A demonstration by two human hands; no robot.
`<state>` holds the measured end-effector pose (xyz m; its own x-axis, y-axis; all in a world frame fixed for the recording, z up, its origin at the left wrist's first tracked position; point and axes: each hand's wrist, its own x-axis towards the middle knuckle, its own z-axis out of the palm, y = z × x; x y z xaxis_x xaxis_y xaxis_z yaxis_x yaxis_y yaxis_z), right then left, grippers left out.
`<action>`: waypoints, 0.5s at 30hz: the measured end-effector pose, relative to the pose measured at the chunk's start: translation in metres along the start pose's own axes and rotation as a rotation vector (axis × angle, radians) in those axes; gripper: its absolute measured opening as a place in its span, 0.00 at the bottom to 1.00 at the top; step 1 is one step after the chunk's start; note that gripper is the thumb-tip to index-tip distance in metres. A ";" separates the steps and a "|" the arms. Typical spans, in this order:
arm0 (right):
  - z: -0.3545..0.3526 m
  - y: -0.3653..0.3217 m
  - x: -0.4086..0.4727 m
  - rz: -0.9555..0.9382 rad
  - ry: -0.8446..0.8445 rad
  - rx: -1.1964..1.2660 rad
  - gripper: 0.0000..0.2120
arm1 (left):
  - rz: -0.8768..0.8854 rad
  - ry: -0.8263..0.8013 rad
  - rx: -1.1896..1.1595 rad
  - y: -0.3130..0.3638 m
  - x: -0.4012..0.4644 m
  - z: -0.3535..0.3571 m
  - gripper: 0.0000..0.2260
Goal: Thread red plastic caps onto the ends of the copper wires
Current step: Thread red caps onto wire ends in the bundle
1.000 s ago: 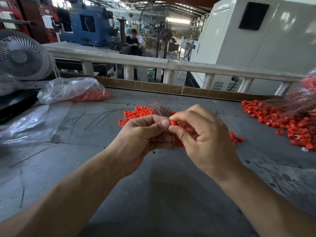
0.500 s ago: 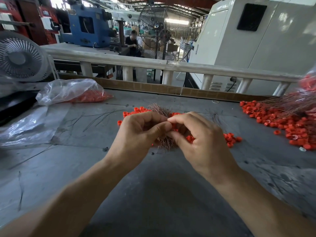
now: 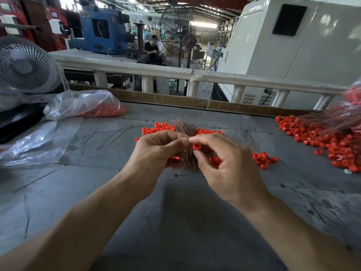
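Both bare forearms reach in from the near edge across the grey scuffed surface [image 3: 175, 222] and meet at its middle. The left hand [image 3: 156, 151] has its fingers curled round a bundle of thin copper wires [image 3: 188, 157], thumb pressed along the top; the wire ends splay out below the fist and again beyond it at 12 o'clock. The right hand [image 3: 228, 167] pinches one small red plastic ring cap [image 3: 197, 146] between thumb and forefinger, just beside the left thumb tip, the other fingers loosely bent and spread. Whether the cap is already on a wire cannot be told.

Just behind and under the hands lies a scatter of loose red caps [image 3: 162, 128], trailing out to 3 o'clock of the right hand. A few stray dark wires [image 3: 109, 133] lie on the surface at 10 o'clock. Far out at 2 o'clock sits a larger heap of red caps [image 3: 332, 141] with a long sheaf of copper wires [image 3: 332, 118] lying over it. At 10 o'clock a clear plastic bag holding red caps [image 3: 84, 104] rests near the far edge, with a flat clear plastic sheet [image 3: 33, 143] nearer at 9 o'clock. Beyond stand a white table fan [image 3: 25, 65], a pale railing [image 3: 195, 75], a tall pedestal fan [image 3: 181, 36], a blue machine [image 3: 101, 30] and a white cabinet [image 3: 293, 45]
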<state>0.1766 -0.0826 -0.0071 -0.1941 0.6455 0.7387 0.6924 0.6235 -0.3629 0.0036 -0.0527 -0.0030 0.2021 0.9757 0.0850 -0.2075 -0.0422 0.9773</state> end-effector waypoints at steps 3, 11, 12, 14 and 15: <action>0.000 0.001 0.000 0.035 -0.007 0.018 0.10 | -0.007 0.006 -0.024 0.000 0.000 0.000 0.11; 0.000 0.004 0.001 0.039 -0.127 -0.058 0.09 | -0.011 0.130 -0.004 0.000 0.005 -0.005 0.03; 0.001 0.004 0.001 0.037 -0.135 -0.069 0.09 | -0.005 0.142 0.021 0.000 0.006 -0.006 0.04; 0.001 0.004 0.000 0.023 -0.148 -0.087 0.09 | 0.014 0.166 0.028 0.000 0.006 -0.008 0.05; 0.001 0.004 0.000 0.019 -0.157 -0.089 0.09 | 0.023 0.178 0.020 0.000 0.007 -0.009 0.05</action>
<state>0.1785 -0.0797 -0.0093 -0.2822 0.7219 0.6318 0.7542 0.5740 -0.3190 -0.0040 -0.0444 -0.0041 0.0247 0.9970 0.0732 -0.1907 -0.0672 0.9794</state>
